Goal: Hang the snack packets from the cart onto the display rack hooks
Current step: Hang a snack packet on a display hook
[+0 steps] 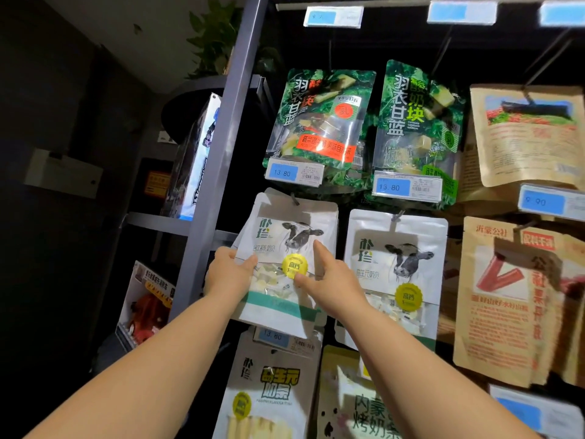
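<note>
The white cow packet (275,312) is at the left edge of the display rack (221,147), and both hands are on it. The left hand (228,274) has its grip closed on the packet's left edge, with the thumb on the front and the fingers tucked behind. The right hand (332,280) is not holding anything. Its grip is open, with the pointing finger flat on the cow picture and the thumb by the yellow sticker. The packet stands tall, top up and bottom down, but it is tipped a little, with its bottom swung to the left. The hook (295,199) is straight above the hands and pokes out through the packet's top, so I think it is already hung. Next it likely needs a small turn from the left hand, which holds the edge, to hang straight like the second cow packet (395,274) just beside it. The cart is not in view.
</note>
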